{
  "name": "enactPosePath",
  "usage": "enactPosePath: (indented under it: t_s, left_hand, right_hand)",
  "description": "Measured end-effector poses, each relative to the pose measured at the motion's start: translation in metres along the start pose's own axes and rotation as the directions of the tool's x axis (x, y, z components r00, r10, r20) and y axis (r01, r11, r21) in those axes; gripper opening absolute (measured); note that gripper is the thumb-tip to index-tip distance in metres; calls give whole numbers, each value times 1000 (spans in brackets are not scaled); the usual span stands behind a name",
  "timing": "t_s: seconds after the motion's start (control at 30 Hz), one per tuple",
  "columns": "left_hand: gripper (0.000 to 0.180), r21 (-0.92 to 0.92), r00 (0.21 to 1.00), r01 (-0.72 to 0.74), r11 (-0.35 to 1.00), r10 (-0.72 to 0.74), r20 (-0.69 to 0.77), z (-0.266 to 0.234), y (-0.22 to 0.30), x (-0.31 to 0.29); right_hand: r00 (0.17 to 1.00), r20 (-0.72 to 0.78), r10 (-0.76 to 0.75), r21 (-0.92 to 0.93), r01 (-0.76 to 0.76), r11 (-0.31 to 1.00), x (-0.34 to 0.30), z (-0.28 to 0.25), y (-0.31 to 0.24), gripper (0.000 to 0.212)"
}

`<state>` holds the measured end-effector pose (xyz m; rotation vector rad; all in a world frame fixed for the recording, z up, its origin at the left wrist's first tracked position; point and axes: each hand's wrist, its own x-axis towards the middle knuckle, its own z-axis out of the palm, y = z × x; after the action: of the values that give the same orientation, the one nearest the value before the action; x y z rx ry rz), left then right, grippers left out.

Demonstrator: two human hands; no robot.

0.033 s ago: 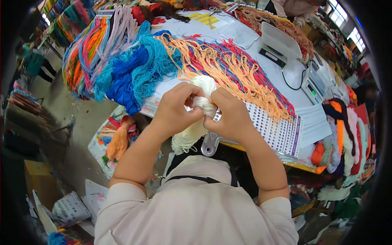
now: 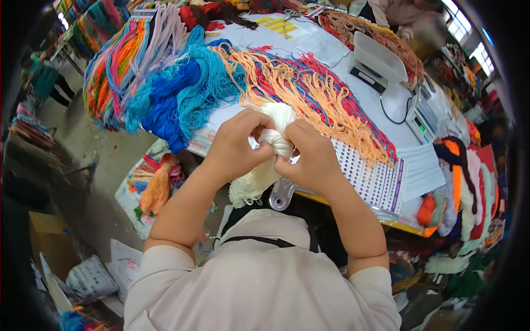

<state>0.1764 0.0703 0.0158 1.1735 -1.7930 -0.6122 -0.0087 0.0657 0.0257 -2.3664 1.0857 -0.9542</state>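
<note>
A skein of white thread (image 2: 279,115) is between my hands, just above the near edge of the table. My left hand (image 2: 234,144) pinches its left side with thumb and curled fingers. From the right, my right hand (image 2: 312,151) grips the same skein with bent fingers and thumb. A twisted or knotted band of the thread lies between the two thumbs. The looped cream-white tail (image 2: 251,186) hangs below my left hand. What the fingertips do inside the skein is partly hidden.
Peach thread (image 2: 298,91) lies over red and blue strands, with blue and turquoise skeins (image 2: 174,96) to its left. Beneath is a white perforated card (image 2: 381,182); a metal bracket (image 2: 281,193) projects at the edge. Scales (image 2: 422,118) and coloured skeins (image 2: 469,187) are on the right.
</note>
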Motion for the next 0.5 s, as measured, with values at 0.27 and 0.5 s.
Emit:
enactPosePath:
  t_s: [0.27,0.5]
  left_hand:
    - [18,-664,940,327,672,-302,158,33,-44,-6]
    - [38,-704,681,708,60,-323,657,55,-15,-17]
  right_hand:
    - [867,-392,-309,-46,317,947,-10,8,5,24]
    - [883,-145,445,762,-187,620,-2,19,26,11]
